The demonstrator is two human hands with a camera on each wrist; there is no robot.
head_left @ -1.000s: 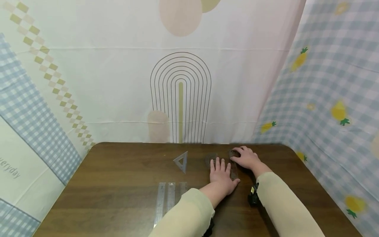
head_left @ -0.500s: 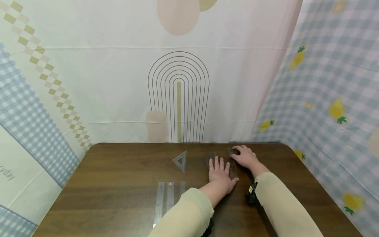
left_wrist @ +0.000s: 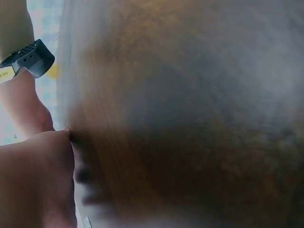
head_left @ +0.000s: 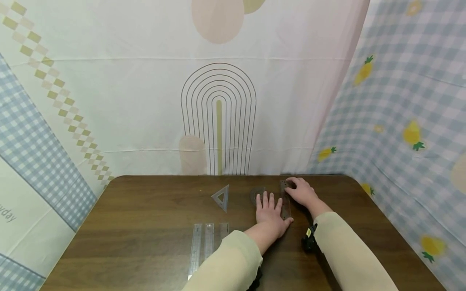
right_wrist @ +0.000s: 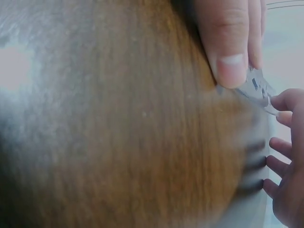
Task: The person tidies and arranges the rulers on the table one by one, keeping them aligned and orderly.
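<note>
In the head view my left hand (head_left: 270, 218) lies palm down with straight, spread fingers over the lower part of a clear protractor (head_left: 257, 194). Its thumb reaches to the near end of a clear ruler (head_left: 286, 208) with cut-out shapes. At that ruler's far end my right hand (head_left: 301, 191) pinches the strip between thumb and fingers. The right wrist view shows the right thumb (right_wrist: 231, 71) on the edge of the ruler (right_wrist: 259, 88), with the left hand (right_wrist: 287, 166) beside it. The left wrist view catches only part of the left hand (left_wrist: 42, 180).
Left of the protractor lies a clear set square (head_left: 221, 198). Nearer on the brown table (head_left: 138, 226) are a clear ruler (head_left: 196, 246), a second ruler (head_left: 209, 240) and a third ruler (head_left: 224, 230), partly under the left sleeve (head_left: 233, 262). A patterned cloth (head_left: 156, 113) hangs behind.
The ruler at the right hand has slid slightly toward the table's far edge, and more of its far end shows. My left hand stays almost in place. The head view has shifted slightly.
</note>
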